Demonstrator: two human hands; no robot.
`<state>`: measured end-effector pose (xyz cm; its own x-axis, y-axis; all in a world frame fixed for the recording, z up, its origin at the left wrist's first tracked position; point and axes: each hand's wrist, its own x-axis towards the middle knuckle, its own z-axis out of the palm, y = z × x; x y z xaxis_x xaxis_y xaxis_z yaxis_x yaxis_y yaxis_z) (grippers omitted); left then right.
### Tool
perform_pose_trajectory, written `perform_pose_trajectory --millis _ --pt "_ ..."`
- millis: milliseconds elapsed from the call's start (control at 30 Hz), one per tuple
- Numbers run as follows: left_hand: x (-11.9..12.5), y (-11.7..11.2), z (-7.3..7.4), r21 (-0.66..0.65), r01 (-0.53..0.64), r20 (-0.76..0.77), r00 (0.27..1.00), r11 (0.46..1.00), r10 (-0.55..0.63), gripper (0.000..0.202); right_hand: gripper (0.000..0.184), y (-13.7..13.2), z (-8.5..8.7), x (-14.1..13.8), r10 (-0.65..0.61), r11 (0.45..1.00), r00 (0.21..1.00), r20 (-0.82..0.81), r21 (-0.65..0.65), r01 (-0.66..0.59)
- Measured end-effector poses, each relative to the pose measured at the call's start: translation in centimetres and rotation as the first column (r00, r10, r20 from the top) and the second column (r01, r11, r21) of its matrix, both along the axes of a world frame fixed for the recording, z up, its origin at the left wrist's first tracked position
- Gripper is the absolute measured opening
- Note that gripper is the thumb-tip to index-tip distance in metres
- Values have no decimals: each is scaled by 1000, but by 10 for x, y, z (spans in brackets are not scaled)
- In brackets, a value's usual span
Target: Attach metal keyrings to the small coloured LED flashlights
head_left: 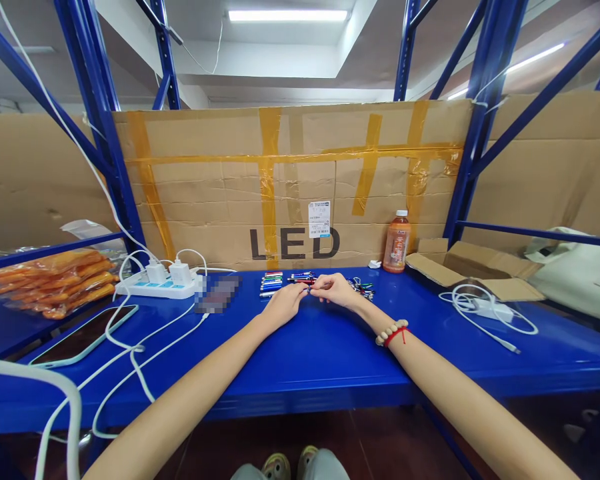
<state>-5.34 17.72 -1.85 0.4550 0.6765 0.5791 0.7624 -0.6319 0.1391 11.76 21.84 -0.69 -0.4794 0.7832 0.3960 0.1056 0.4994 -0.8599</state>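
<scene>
My left hand point(286, 301) and my right hand point(336, 291) meet over the middle of the blue shelf top point(325, 353), fingertips almost touching. Both are closed in a pinch on a small blue-and-silver piece point(308, 291), mostly hidden by the fingers. Just left of them, short pen-shaped sticks point(271, 283) in several colours lie side by side in a neat row. Behind the fingers are more sticks point(301, 276), blue and red. A loose pile of small shiny pieces point(364, 288) sits beyond my right wrist, partly covered by it.
A white power strip point(160, 285) with plugs and cables, a phone point(87, 333) and a blurred-out dark object point(220, 293) lie left. An orange drink bottle point(397, 243), an open carton point(467, 267) and a coiled white cable point(485, 310) stand right. Taped cardboard point(220, 193) closes the back.
</scene>
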Motion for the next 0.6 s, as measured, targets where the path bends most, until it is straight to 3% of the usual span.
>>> perform_pose_trajectory --millis 333,600 --pt "2 -3 2 -2 -76 27 997 997 76 26 40 -4 1 -5 -79 996 996 41 -30 80" --pt "7 -10 8 -28 -107 91 990 994 109 26 41 -10 7 -10 -94 989 995 -39 -118 89"
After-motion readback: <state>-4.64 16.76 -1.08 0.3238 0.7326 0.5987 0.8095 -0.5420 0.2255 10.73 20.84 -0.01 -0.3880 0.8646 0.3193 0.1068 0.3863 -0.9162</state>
